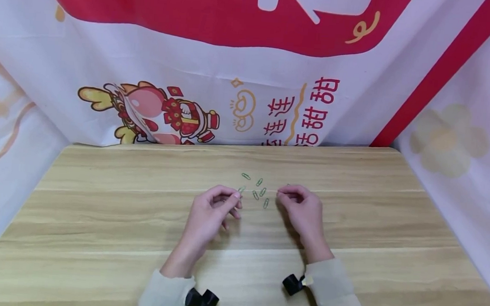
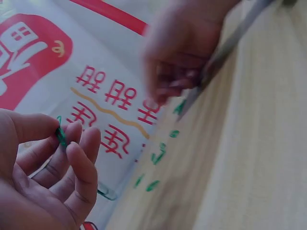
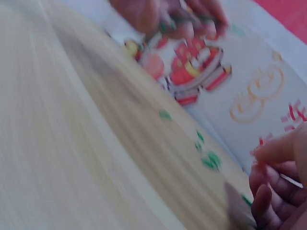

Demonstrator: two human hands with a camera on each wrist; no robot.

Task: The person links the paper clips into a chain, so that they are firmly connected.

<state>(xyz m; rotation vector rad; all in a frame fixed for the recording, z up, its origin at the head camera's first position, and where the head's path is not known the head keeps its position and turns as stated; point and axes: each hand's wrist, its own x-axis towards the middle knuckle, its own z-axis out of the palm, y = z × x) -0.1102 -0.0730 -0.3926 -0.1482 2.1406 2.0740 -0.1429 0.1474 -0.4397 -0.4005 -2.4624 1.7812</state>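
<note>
My left hand [image 1: 213,212] pinches a green paper clip [image 2: 61,136] between thumb and forefinger, raised over the wooden table. A second clip [image 2: 106,192] pokes out past its lower fingers in the left wrist view. My right hand [image 1: 302,211] is low over the table, fingers bent and thumb close to the forefinger. No clip shows at its fingertips [image 3: 259,155]; I cannot tell whether it pinches one. Just behind this hand a green clip [image 1: 288,185] partly shows. Between the two hands several green paper clips [image 1: 262,191] lie scattered on the wood.
The pale wooden table [image 1: 107,224] ends at a printed cloth backdrop [image 1: 234,62], and more cloth hangs along both sides. A small black device [image 1: 202,301] sits at the left cuff, another black device [image 1: 292,285] at the right one.
</note>
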